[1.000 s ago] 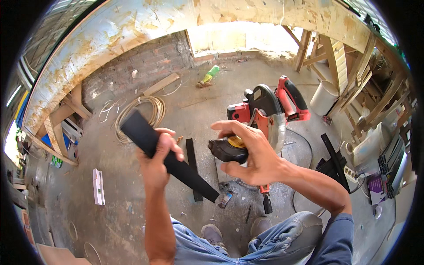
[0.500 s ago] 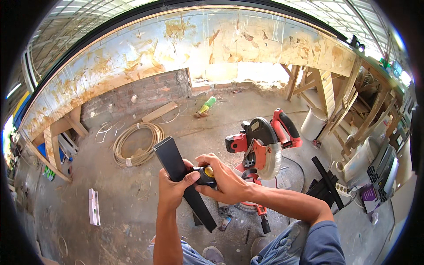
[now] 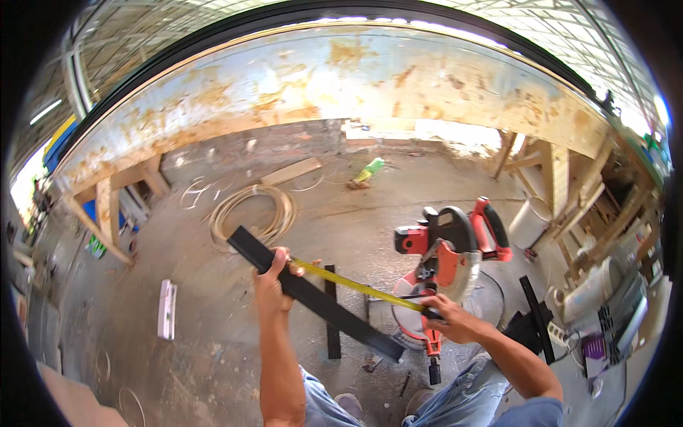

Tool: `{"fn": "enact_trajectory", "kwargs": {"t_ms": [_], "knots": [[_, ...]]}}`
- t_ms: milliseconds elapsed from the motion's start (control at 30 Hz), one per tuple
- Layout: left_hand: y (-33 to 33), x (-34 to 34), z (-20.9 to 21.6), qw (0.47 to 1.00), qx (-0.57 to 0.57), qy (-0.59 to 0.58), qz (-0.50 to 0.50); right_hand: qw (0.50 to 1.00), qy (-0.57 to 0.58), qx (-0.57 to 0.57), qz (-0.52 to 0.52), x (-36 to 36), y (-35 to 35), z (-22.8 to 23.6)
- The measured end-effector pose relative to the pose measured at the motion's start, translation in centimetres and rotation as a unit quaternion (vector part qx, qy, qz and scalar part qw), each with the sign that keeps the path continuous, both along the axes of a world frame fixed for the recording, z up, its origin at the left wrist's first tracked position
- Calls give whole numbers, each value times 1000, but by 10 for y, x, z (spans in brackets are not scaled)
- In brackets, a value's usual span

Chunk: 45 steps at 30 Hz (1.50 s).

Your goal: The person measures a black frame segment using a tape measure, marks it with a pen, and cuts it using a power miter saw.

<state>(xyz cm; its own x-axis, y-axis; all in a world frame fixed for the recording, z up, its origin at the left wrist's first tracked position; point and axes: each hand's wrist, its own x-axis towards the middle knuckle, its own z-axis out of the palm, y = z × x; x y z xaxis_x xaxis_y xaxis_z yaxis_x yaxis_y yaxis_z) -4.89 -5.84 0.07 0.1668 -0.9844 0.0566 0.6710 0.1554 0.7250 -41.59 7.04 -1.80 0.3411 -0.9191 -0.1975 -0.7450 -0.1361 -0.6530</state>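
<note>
Downward fisheye view from the head

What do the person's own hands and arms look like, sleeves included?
The left hand and right hand are ungloved, the forearms bare, with no watch or band showing. A short blue sleeve shows on the right; no left sleeve is in view.

The long bar (image 3: 321, 299) is plain matte black, and so is the thin strip (image 3: 333, 338) on the mottled grey floor (image 3: 206, 277). The tape blade (image 3: 359, 287) is bright yellow, its markings too blurred to tell; the tape case (image 3: 432, 313) looks black. The saw (image 3: 443, 249) mixes red with black and has a pale, greyish guard. The coiled hose (image 3: 287, 213) is tan, the bottle (image 3: 371, 169) green and yellow, the bucket (image 3: 531, 222) off-white. Rusty brown blotches pattern the whitish-blue and cream panel (image 3: 284, 85). The jeans (image 3: 455, 388) are faded blue, the sleeve (image 3: 535, 413) a darker blue.
</note>
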Motion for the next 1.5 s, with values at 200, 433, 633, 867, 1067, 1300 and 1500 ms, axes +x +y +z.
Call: {"fn": "enact_trajectory", "kwargs": {"t_ms": [200, 433, 633, 867, 1067, 1300, 1500], "knots": [[-5, -35, -10, 998, 17, 53, -39, 989, -105, -57, -88, 16, 24, 28], [0, -66, -15, 990, -60, 101, -75, 990, -100, -84, -46, 68, 17, 29], [-3, -69, -14, 987, -69, 114, -85, 992, -97, -62, -57, 70, 10, 18], [-6, -73, -11, 987, -68, 119, -88, 989, -89, -98, -65, 69, 4, 11], [-8, -72, -5, 986, -49, 131, -95, 990, -77, -109, -48, 64, 1, 13], [-24, 19, -4, 982, -47, 175, 58, 974, 19, -214, -69, 33, -3, 29], [-20, 83, -16, 977, -82, 169, 98, 941, 65, -302, -135, -1, 7, 38]]}}
